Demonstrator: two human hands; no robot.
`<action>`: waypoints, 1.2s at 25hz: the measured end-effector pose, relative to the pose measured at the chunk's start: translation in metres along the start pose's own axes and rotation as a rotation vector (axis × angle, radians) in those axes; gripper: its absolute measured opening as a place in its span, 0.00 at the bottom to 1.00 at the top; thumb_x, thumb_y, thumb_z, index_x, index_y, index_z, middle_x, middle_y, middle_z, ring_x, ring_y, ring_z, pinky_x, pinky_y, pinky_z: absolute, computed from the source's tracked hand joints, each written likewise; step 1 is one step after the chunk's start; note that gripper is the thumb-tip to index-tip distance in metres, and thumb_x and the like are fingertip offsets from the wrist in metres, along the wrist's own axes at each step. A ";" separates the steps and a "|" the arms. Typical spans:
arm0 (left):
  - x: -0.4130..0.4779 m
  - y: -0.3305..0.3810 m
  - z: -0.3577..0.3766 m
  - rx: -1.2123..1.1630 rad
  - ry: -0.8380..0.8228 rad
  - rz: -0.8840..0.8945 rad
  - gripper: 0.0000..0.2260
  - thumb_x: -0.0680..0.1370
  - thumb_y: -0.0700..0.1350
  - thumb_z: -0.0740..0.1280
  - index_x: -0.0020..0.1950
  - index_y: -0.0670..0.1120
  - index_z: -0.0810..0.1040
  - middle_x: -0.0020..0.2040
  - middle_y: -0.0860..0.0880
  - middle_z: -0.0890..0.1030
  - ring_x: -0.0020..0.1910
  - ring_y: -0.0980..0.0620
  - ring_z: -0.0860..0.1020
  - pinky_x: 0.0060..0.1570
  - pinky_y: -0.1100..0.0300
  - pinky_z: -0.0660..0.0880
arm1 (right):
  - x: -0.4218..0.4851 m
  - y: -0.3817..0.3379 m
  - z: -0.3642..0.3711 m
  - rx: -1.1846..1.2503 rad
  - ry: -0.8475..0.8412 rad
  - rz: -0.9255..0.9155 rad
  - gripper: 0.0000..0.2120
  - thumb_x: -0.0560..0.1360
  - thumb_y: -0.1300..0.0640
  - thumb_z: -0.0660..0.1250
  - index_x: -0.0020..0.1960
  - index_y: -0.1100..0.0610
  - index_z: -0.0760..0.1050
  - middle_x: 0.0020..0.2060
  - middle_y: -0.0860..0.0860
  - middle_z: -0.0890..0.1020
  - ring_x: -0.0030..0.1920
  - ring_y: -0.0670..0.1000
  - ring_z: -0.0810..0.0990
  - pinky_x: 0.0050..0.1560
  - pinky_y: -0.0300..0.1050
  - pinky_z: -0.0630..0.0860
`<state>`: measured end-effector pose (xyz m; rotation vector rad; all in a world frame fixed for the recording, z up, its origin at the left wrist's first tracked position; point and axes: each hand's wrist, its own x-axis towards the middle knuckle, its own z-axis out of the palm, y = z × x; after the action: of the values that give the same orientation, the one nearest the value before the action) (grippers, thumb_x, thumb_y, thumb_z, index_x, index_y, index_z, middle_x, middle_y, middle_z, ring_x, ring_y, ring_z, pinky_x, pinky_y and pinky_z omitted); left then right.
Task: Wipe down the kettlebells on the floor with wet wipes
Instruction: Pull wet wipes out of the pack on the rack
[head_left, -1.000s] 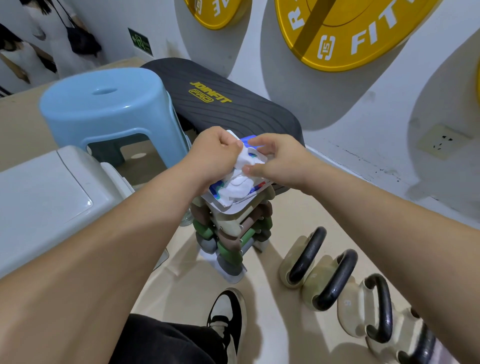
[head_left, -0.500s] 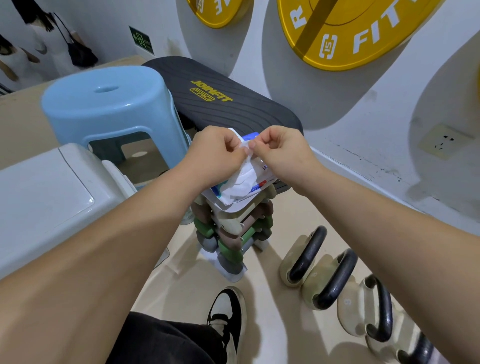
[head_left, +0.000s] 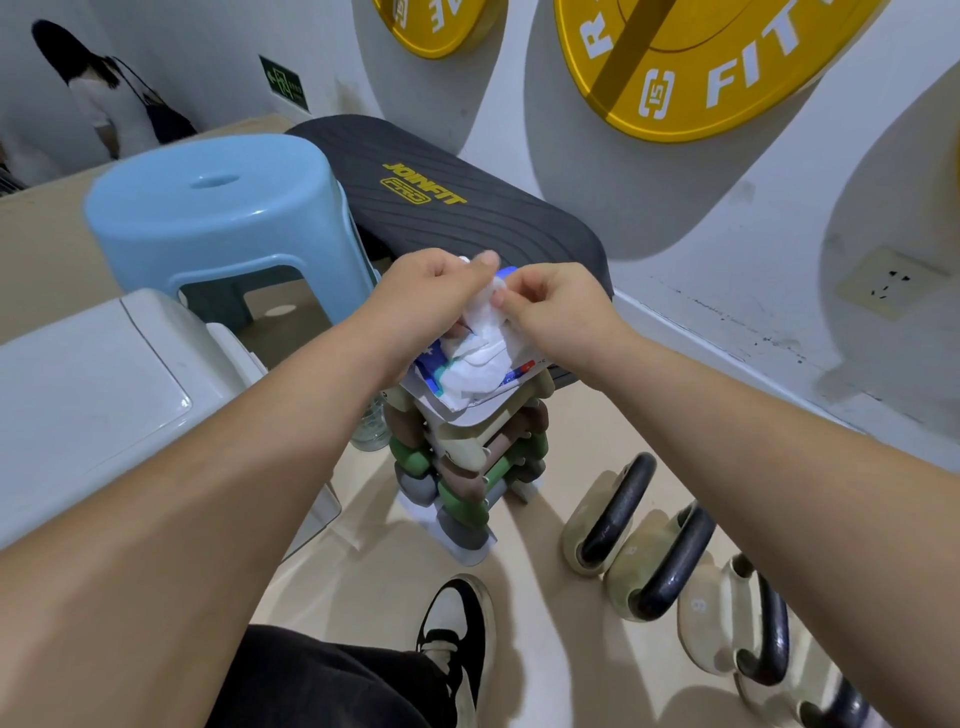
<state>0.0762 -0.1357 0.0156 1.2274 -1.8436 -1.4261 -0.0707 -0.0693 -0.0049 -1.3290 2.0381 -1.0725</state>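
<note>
Hands meet mid-frame: the left hand (head_left: 426, 291) and right hand (head_left: 545, 306) both pinch one crumpled white wet wipe (head_left: 480, 358) above its packet (head_left: 467, 410). Pull slowly so it comes free. Cream kettlebells with black handles (head_left: 649, 556) wait at lower right.

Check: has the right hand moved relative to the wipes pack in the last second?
Yes. The right hand has lifted from the wipes pack top, drawing the wet wipe upward with the left hand.
</note>
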 end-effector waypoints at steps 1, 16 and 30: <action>0.001 -0.003 -0.001 0.054 0.009 0.022 0.14 0.73 0.53 0.74 0.48 0.43 0.80 0.39 0.46 0.84 0.34 0.50 0.80 0.41 0.54 0.81 | 0.001 0.002 -0.002 0.046 0.007 0.023 0.11 0.78 0.51 0.67 0.43 0.57 0.82 0.37 0.56 0.83 0.38 0.51 0.76 0.44 0.51 0.79; -0.002 0.001 0.000 -0.193 -0.005 0.050 0.06 0.72 0.41 0.79 0.38 0.47 0.84 0.38 0.48 0.84 0.34 0.55 0.80 0.34 0.63 0.77 | -0.011 -0.004 -0.010 0.221 0.012 -0.030 0.07 0.71 0.64 0.68 0.47 0.54 0.76 0.43 0.60 0.85 0.42 0.58 0.83 0.46 0.59 0.82; -0.001 0.017 0.001 -0.249 0.060 0.125 0.08 0.81 0.48 0.66 0.44 0.52 0.82 0.45 0.45 0.83 0.48 0.50 0.79 0.43 0.49 0.77 | -0.017 -0.019 -0.014 0.049 0.089 -0.234 0.03 0.76 0.56 0.73 0.45 0.53 0.80 0.41 0.46 0.84 0.45 0.48 0.82 0.52 0.51 0.82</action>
<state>0.0700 -0.1338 0.0312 1.0038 -1.6164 -1.4805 -0.0645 -0.0533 0.0183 -1.5484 1.9389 -1.2956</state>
